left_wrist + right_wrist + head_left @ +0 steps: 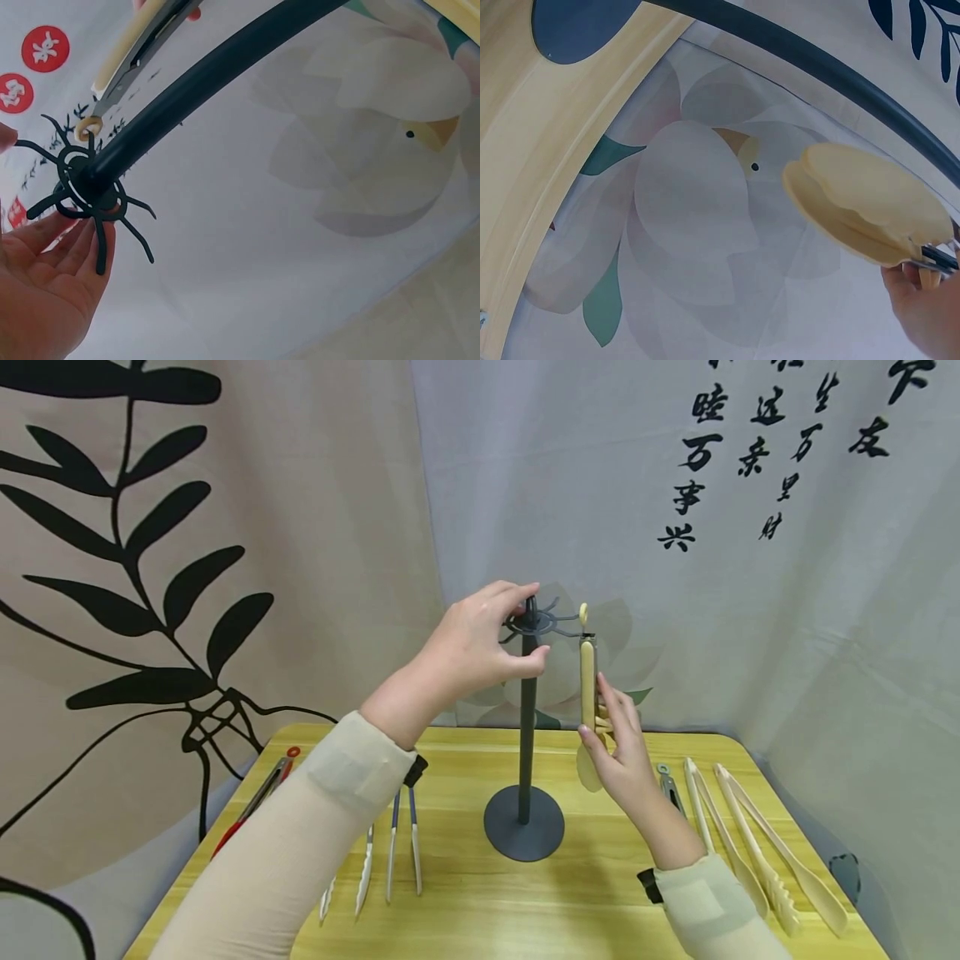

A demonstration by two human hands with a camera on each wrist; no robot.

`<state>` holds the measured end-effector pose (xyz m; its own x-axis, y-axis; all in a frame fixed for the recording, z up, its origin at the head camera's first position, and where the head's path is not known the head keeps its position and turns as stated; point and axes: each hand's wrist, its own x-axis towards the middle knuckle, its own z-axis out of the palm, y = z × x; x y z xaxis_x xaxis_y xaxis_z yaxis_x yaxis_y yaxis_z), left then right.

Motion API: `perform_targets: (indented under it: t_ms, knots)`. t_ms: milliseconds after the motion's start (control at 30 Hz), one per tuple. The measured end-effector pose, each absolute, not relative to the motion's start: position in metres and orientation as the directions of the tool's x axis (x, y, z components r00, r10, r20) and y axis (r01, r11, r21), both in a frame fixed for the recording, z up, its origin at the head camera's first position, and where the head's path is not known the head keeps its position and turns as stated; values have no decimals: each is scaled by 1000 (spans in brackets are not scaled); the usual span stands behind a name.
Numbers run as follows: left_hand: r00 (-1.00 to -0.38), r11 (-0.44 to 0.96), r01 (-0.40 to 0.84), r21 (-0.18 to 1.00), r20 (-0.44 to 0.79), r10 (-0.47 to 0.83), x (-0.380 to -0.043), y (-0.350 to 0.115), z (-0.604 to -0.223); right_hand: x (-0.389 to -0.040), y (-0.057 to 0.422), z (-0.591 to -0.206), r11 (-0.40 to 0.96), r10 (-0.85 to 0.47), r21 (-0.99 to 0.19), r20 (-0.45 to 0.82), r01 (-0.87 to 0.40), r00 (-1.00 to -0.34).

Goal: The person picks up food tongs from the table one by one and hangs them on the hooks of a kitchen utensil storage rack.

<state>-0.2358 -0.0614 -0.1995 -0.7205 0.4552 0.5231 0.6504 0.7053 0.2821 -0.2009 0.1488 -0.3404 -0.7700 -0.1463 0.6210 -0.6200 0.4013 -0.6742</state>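
A dark grey utensil stand (528, 710) with a ring of curved hooks (534, 625) rises from a round base. My left hand (480, 635) is at its top, fingers bent around the hook ring (71, 196) and thumb near a hook. To its right, my right hand (618, 747) grips cream-yellow tongs (588, 672) that hang upright. The tongs' yellow loop (583, 613) is at the tip of a right-hand hook; whether it is over the hook is unclear. In the right wrist view, the tongs' broad scalloped heads (870, 199) show beside the fingers.
On the wooden table (465, 893), red-handled tongs (258, 797) and blue-and-silver tongs (403, 843) lie left. Grey-ended tongs (670, 787) and two pairs of long cream tongs (780, 847) lie right. A printed curtain (337, 527) hangs behind.
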Motion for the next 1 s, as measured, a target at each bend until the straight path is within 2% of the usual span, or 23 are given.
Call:
perform_targets:
  t_ms: [1000]
  knots:
    - [-725, 706, 649, 283, 512, 461, -235, -60, -199, -200, 145, -340, 395, -180, -664, 622, -635, -762]
